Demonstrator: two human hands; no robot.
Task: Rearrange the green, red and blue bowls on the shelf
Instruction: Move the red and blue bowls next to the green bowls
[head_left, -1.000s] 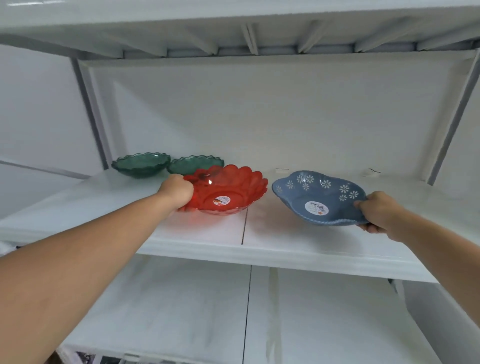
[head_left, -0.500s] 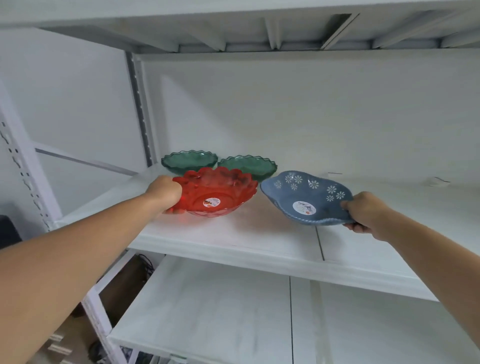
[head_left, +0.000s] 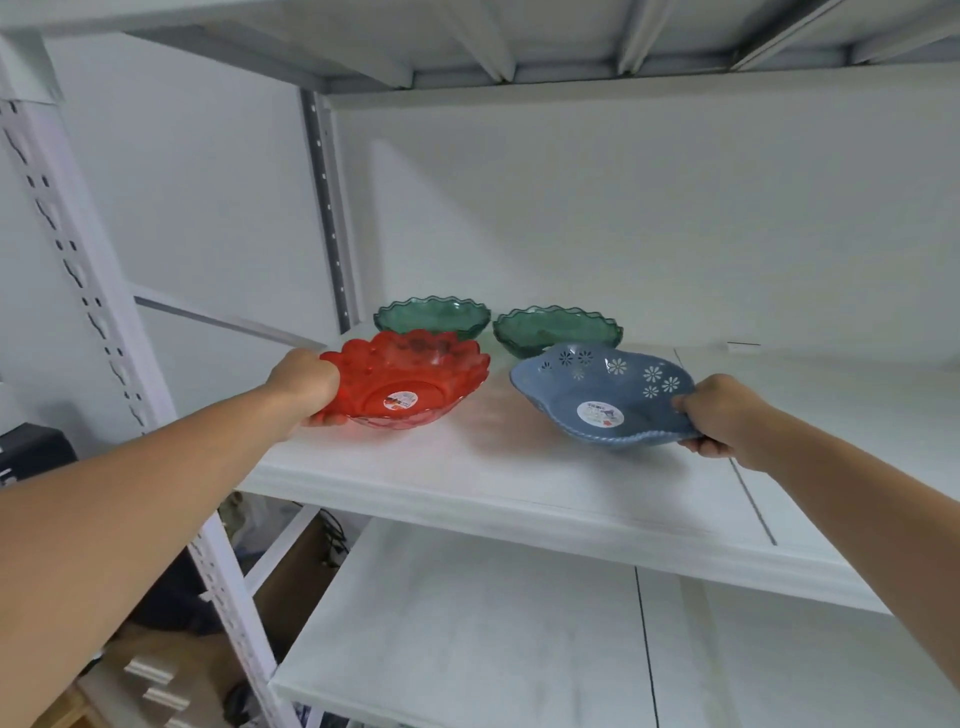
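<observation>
Red, see-through plastic with a scalloped, petal-like rim: the red bowl sits toward the left end of the white shelf, tipped so its inside faces the camera, with a round sticker on its base. The left hand grips its left rim, fingers curled shut around the edge, thumb on top.

The blue bowl is opaque, with a wavy, rope-like edge, white flower cut-outs along its far wall and a round sticker in the middle. It lies to the right of the red one, a clear gap between them, also tilted toward the camera. The right hand pinches its right rim, thumb over the edge and the other fingers tucked beneath. Whether either bowl's base touches the shelf cannot be told.

Behind them, near the back left corner of the shelf, two dark green translucent bowls with wavy rims stand upright side by side: the left green bowl behind the red one, the right green bowl behind the blue one's far rim.

Against half a second ago, both grips are unchanged and the two held bowls keep the same order, but the gap between them has widened, and the blue bowl now overlaps the right green bowl. The camera has swung further, showing more of the perforated post at the left.

Count: one red bowl, one blue bowl, two green bowls, two hands.
</observation>
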